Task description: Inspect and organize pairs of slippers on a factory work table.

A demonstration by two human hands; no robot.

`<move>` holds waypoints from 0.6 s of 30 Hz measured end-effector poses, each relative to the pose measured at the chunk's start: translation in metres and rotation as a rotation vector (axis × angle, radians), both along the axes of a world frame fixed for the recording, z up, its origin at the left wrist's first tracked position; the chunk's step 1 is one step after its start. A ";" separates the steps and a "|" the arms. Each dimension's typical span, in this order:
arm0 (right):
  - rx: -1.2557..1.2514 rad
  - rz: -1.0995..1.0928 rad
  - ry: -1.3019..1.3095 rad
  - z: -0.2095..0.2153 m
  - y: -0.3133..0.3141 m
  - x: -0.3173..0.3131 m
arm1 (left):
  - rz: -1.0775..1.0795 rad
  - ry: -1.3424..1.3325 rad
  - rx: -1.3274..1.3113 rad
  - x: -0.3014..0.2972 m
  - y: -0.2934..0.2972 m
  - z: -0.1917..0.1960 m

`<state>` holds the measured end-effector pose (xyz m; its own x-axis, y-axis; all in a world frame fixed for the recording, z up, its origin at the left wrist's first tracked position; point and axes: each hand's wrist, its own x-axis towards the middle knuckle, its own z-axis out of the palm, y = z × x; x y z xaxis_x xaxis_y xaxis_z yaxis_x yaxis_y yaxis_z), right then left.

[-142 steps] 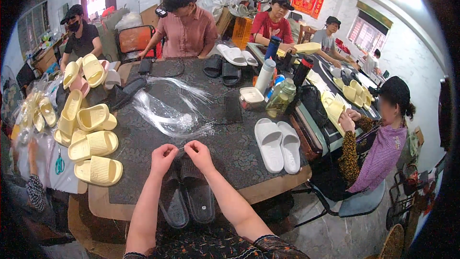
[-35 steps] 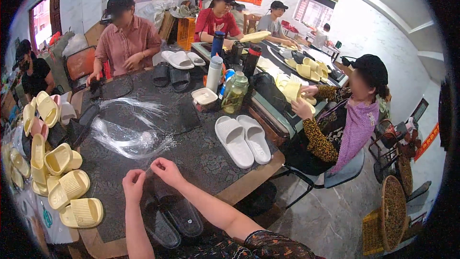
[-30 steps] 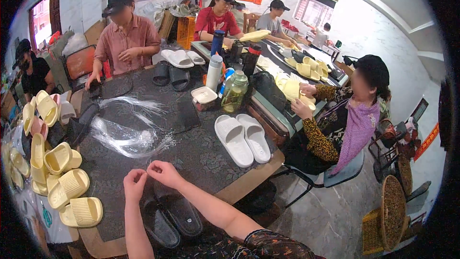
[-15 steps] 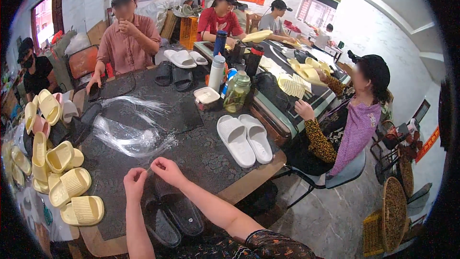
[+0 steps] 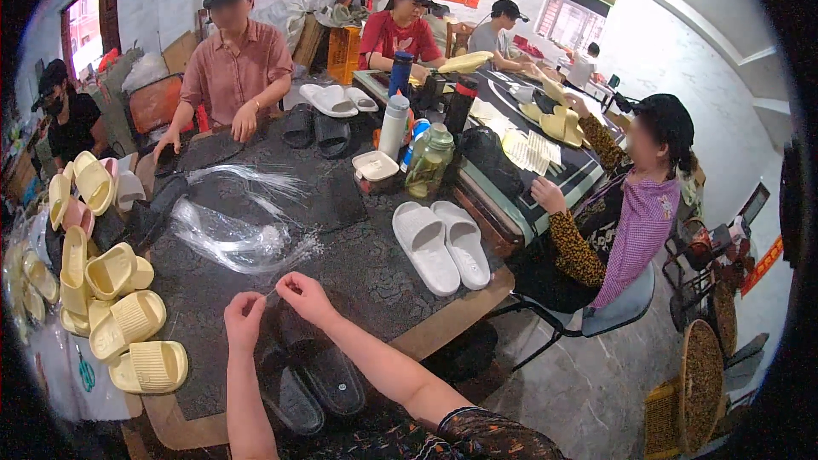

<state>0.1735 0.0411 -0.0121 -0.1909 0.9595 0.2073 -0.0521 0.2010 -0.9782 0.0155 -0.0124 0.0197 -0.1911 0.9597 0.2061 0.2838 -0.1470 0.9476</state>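
A thin strand (image 5: pixel 271 294) is pinched between the fingertips of both hands, above the near part of the table (image 5: pixel 452 317); it is so fine that its ends cannot be made out. The left hand (image 5: pixel 244 313) is closed thumb to finger; the right hand (image 5: pixel 305 296) is closed in a similar pinch, just beside it. Below them, a pair of black slide sandals (image 5: pixel 336 379) is set at the table's near edge, their far ends partly covered by the right hand and forearm and hard to tell from the dark cloth. Beyond the hands, a bundle of clear plastic strands (image 5: pixel 230 243) is spread, partly blurred by glare. To the right, white slide sandals (image 5: pixel 439 247) are placed side by side; to the left, cream-yellow slide sandals (image 5: pixel 128 325) are heaped, some overlapped. Teal-handled scissors (image 5: pixel 86 372) are seen farther left, near the dark rim, where a bagged pile (image 5: pixel 36 281) is partly cut off.
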 end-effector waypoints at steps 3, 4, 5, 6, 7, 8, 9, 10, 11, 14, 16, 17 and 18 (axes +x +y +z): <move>-0.022 0.130 -0.085 0.009 -0.005 0.001 | -0.027 -0.060 -0.003 0.001 -0.001 0.001; 0.017 0.180 -0.122 0.009 -0.005 0.003 | -0.042 -0.021 -0.020 0.003 -0.002 0.005; 0.017 0.178 -0.122 0.008 -0.005 0.003 | -0.057 0.019 -0.037 0.004 -0.003 0.008; 0.011 0.130 -0.098 0.008 -0.005 0.002 | -0.056 0.020 -0.035 0.002 -0.001 0.004; 0.005 0.082 -0.075 0.009 -0.005 0.001 | -0.029 0.006 -0.038 -0.002 0.001 -0.005; 0.007 0.082 -0.074 0.010 -0.004 0.001 | -0.002 -0.008 -0.040 -0.006 0.003 -0.010; -0.003 0.086 -0.067 0.010 -0.005 0.001 | -0.003 -0.008 -0.040 -0.006 0.003 -0.011; -0.012 0.090 -0.061 0.011 -0.006 0.001 | -0.006 -0.002 -0.036 -0.006 0.003 -0.013; -0.021 0.094 -0.054 0.012 -0.006 0.001 | -0.009 0.004 -0.032 -0.006 0.003 -0.013; -0.023 0.101 -0.058 0.009 -0.006 0.003 | -0.026 0.022 -0.016 0.002 0.000 0.001; -0.024 0.079 -0.081 0.009 -0.005 0.003 | -0.028 0.020 -0.018 0.001 -0.001 0.004; -0.016 0.051 -0.067 0.008 -0.003 0.002 | -0.029 0.016 -0.020 0.002 -0.001 0.004; -0.007 0.025 -0.053 0.009 -0.003 0.001 | -0.028 0.016 -0.021 0.002 -0.002 0.005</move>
<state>0.1743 0.0381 -0.0035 -0.2248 0.9558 0.1893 -0.0050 0.1932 -0.9811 0.0172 -0.0140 0.0243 -0.1610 0.9687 0.1890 0.2949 -0.1355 0.9459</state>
